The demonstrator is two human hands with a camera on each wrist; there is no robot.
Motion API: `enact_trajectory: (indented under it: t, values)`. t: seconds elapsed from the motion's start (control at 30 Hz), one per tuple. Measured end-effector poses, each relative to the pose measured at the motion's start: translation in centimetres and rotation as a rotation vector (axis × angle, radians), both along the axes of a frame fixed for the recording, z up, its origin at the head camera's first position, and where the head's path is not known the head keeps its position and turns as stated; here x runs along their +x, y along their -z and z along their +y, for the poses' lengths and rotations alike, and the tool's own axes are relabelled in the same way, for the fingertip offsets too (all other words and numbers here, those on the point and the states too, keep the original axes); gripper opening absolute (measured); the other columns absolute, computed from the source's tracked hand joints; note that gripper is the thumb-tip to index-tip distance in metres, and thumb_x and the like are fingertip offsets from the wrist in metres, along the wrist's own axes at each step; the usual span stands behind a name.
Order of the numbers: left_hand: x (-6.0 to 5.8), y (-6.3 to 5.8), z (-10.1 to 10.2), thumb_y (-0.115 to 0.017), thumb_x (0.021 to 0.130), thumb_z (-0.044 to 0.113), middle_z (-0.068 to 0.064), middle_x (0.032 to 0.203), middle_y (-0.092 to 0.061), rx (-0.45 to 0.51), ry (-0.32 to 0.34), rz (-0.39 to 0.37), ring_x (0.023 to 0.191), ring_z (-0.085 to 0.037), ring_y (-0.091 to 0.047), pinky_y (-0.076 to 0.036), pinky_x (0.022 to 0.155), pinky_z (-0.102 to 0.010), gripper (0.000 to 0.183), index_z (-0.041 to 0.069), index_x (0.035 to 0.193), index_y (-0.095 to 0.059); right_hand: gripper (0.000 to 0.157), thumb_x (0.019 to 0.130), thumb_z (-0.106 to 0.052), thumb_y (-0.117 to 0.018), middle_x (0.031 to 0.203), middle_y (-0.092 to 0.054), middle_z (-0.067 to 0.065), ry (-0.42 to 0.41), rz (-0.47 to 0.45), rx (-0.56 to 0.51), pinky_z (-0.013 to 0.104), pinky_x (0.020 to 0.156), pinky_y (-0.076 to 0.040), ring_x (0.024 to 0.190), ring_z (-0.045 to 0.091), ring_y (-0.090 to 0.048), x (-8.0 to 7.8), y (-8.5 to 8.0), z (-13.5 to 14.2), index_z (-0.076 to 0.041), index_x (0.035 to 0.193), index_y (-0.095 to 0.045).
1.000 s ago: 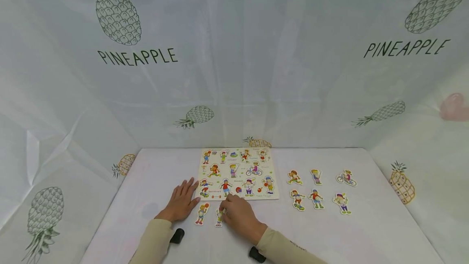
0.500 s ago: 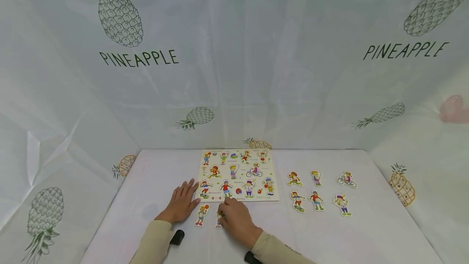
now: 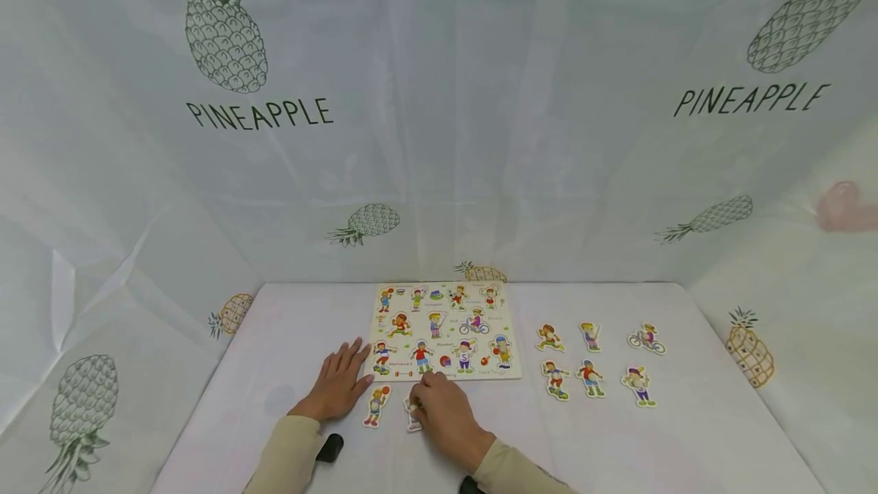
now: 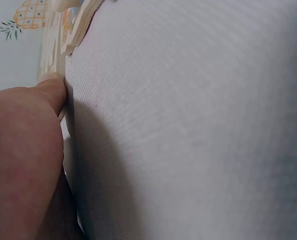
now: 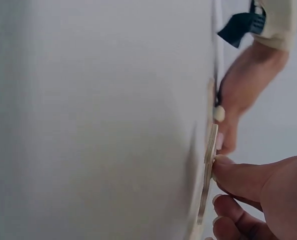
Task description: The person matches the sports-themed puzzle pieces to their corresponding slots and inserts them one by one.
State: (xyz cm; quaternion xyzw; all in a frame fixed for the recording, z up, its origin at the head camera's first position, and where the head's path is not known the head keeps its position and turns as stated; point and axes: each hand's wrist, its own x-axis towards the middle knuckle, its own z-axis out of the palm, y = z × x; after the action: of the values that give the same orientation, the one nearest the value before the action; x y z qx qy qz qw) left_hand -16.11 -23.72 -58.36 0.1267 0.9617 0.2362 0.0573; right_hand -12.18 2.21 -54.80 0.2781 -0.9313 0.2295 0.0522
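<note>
A wooden puzzle board (image 3: 490,376) printed with sports figures lies at the back of the table in the head view. My right hand (image 3: 446,412) pinches a figure-shaped puzzle piece (image 3: 412,424) just in front of the board; its fingers cover much of the piece. The right wrist view shows the thumb against that puzzle piece (image 5: 205,187), which stands slightly off the table. My left hand (image 3: 336,386) rests with spread fingers, the fingertips at the board's left edge. Between the hands lies a basketball-player piece (image 3: 376,406). The left wrist view shows the thumb side of my left hand (image 4: 26,150).
Right of the board lie several loose pieces in two rows, among them a cyclist (image 3: 647,338), a runner (image 3: 549,338) and a skateboarder (image 3: 555,380). A pineapple-print curtain (image 3: 439,136) closes off the table's back and sides.
The piece under my right fingers has shifted and tilted slightly, and the right hand has moved a little left. The left hand stays in place at the board.
</note>
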Motion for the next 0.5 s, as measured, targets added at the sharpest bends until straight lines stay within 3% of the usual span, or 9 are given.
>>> enact_trajectory:
  t: [0.2,0.5]
  values:
    - [0.1,0.0,-0.3,-0.059,0.108,0.03,-0.026,0.172,-0.024,0.01,-0.001,0.008,0.158,-0.054,-0.015,-0.01,0.124,-0.071,0.065,-0.001,0.161,-0.036,0.014,0.085,-0.014,-0.089,0.087,-0.059,-0.007,0.016,0.07,-0.088,0.021,0.068,-0.05,0.081,0.007,-0.055,-1.2,-0.9,1.1,-0.015,0.09,-0.077]
    - [0.1,-0.2,-0.2,-0.057,0.109,0.029,-0.027,0.172,-0.024,0.023,0.015,0.004,0.158,-0.054,-0.014,-0.01,0.125,-0.07,0.063,-0.002,0.161,-0.036,0.012,0.087,-0.014,-0.087,0.089,-0.06,-0.004,0.089,0.088,-0.133,0.024,0.068,-0.051,0.082,0.012,-0.056,-5.0,-1.6,2.6,-0.014,0.094,-0.077]
